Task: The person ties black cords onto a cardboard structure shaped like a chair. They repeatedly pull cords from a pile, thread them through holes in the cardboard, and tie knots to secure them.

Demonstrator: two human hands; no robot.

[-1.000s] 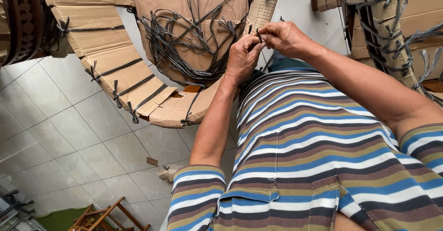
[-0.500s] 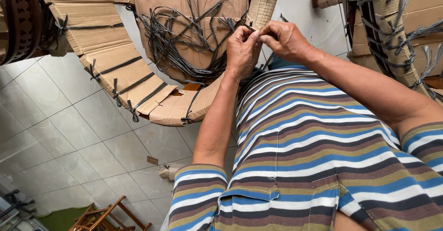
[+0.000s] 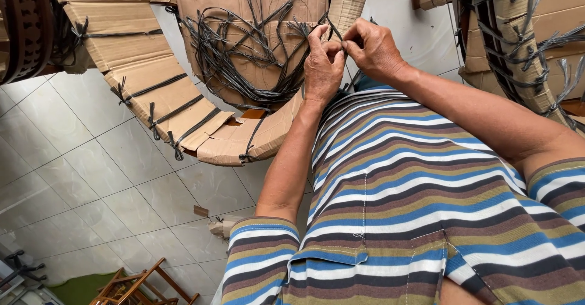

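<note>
Fingers (image 3: 332, 48) of my left hand (image 3: 322, 70) and right hand (image 3: 375, 49) meet, pinching a black strap (image 3: 332, 29) against a cardboard bundle (image 3: 244, 12), above my striped shirt (image 3: 414, 183).

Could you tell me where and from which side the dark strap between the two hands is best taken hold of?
Probably at its free end, pinched at the cardboard edge where left hand and right hand meet on the dark strap; it stands clear there.

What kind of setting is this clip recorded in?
Likely a small packing or craft workshop, perhaps at a home: curved cardboard-wrapped bundles tied with dark plastic strapping, a pale tiled floor, and both hands knotting a strap.
</note>
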